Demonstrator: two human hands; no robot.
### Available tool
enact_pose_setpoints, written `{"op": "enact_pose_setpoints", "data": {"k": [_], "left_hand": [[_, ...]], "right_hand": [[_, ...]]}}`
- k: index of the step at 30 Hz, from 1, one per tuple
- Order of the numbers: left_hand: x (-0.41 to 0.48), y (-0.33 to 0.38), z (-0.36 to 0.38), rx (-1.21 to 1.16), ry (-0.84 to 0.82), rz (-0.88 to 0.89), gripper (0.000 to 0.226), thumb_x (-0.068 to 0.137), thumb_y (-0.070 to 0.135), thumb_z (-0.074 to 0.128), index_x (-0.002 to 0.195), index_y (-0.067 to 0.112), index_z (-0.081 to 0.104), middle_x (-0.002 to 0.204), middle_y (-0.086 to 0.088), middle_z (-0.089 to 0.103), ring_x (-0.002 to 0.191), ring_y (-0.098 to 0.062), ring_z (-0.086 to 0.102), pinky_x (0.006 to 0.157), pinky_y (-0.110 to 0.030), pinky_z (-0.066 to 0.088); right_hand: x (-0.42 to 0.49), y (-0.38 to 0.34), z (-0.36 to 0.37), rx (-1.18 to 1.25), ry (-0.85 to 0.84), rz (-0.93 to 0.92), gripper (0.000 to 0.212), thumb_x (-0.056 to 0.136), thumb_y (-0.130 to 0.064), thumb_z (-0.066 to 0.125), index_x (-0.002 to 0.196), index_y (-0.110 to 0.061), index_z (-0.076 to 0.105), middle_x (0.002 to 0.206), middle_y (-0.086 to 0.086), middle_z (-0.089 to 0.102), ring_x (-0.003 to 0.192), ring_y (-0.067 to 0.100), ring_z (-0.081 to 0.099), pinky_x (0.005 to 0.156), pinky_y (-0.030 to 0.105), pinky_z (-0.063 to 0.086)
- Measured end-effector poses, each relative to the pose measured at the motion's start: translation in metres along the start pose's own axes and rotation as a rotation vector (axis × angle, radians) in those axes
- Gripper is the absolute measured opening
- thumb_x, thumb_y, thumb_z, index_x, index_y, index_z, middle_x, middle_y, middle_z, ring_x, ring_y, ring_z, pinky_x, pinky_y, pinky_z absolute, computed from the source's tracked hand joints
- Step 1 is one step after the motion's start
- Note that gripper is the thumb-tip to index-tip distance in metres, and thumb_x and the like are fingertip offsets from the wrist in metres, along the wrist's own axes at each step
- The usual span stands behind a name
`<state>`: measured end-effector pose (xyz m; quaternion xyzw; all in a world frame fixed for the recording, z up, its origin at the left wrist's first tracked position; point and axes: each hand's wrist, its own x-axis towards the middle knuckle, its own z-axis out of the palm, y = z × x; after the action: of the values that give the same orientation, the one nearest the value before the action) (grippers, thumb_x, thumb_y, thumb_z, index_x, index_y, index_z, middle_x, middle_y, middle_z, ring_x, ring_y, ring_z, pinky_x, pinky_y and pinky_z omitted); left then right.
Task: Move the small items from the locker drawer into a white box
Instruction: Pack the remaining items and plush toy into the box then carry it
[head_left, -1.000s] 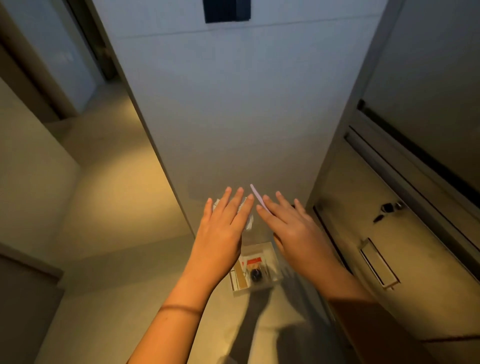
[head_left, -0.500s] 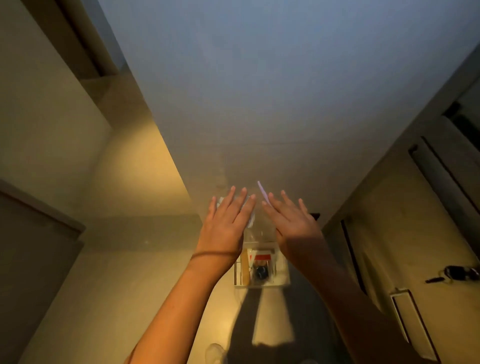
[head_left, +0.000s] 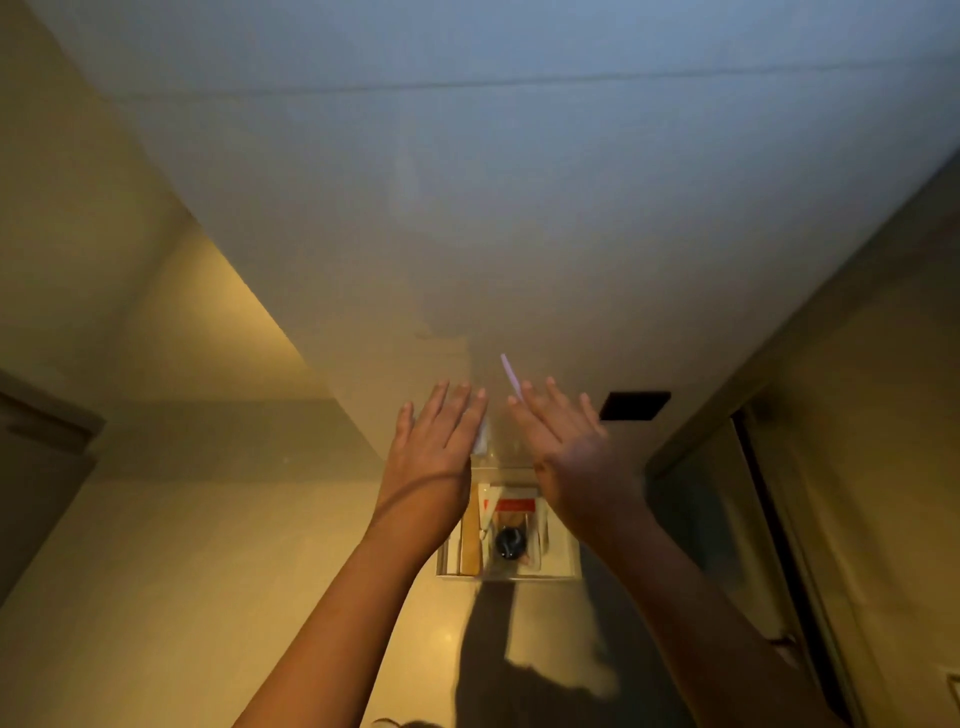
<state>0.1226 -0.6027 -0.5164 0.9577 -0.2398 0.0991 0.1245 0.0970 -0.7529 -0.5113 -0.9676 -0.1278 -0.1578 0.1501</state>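
White box (head_left: 563, 566): lower centre of frame, on floor (head_left: 260, 597), between the two forearms. Inside: tan stick (head_left: 471, 540) at left, red-labelled packet (head_left: 514, 505), dark round item (head_left: 508, 540).
L hand (head_left: 436, 447): centre, above box, fingers straight, back to camera. Pale item (head_left: 482, 439) peeks out at its right edge; thumb hidden, grip can't tell.
R hand (head_left: 576, 457): just right of L, fingers straight. Thin lilac strip (head_left: 509, 375) sticks up past index tip; held or not, can't tell.
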Motion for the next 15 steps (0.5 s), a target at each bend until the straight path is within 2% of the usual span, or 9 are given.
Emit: {"op": "enact_pose_setpoints", "data": {"k": [6,9,10,13,15], "left_hand": [[-0.011,-0.030,0.130,-0.039,-0.004,0.045,0.066,0.062,-0.013,0.073,0.124,0.000,0.054,0.127,-0.021,0.054,0.120,-0.043,0.046,0.096,-0.056,0.021],[-0.023,-0.049,0.192,-0.063,-0.042,0.046,0.061,0.080,-0.007,0.060,0.136,0.008,0.040,0.142,-0.015,0.040,0.135,-0.033,0.028,0.106,-0.046,0.008],[-0.028,-0.055,0.211,-0.055,-0.042,0.066,0.062,0.080,-0.007,0.058,0.137,0.008,0.039,0.142,-0.015,0.040,0.135,-0.033,0.027,0.106,-0.046,0.008],[-0.038,-0.070,0.260,0.007,-0.042,0.140,0.068,0.066,-0.015,0.068,0.129,0.001,0.050,0.131,-0.021,0.051,0.125,-0.040,0.042,0.099,-0.055,0.021],[-0.044,-0.078,0.287,0.040,-0.011,0.154,0.071,0.058,-0.017,0.072,0.125,-0.002,0.053,0.127,-0.023,0.054,0.120,-0.043,0.047,0.096,-0.057,0.025]], "right_hand": [[-0.037,0.041,0.115,-0.006,-0.034,-0.036,0.060,0.059,0.006,0.079,0.116,0.001,0.059,0.119,0.024,0.059,0.111,0.041,0.055,0.089,0.057,0.037],[-0.059,0.059,0.174,-0.013,-0.056,-0.078,0.063,0.058,0.004,0.081,0.117,0.003,0.058,0.121,0.026,0.057,0.112,0.043,0.053,0.090,0.060,0.035],[-0.065,0.066,0.194,-0.026,-0.076,-0.099,0.064,0.059,0.003,0.081,0.118,0.004,0.057,0.122,0.027,0.055,0.114,0.044,0.051,0.090,0.061,0.035],[-0.078,0.081,0.248,-0.084,-0.155,-0.142,0.073,0.055,0.002,0.084,0.122,0.004,0.054,0.127,0.027,0.051,0.119,0.045,0.045,0.090,0.066,0.036],[-0.084,0.090,0.278,-0.115,-0.155,-0.150,0.077,0.047,0.000,0.088,0.118,0.003,0.058,0.124,0.026,0.055,0.115,0.045,0.050,0.088,0.063,0.037]]}}
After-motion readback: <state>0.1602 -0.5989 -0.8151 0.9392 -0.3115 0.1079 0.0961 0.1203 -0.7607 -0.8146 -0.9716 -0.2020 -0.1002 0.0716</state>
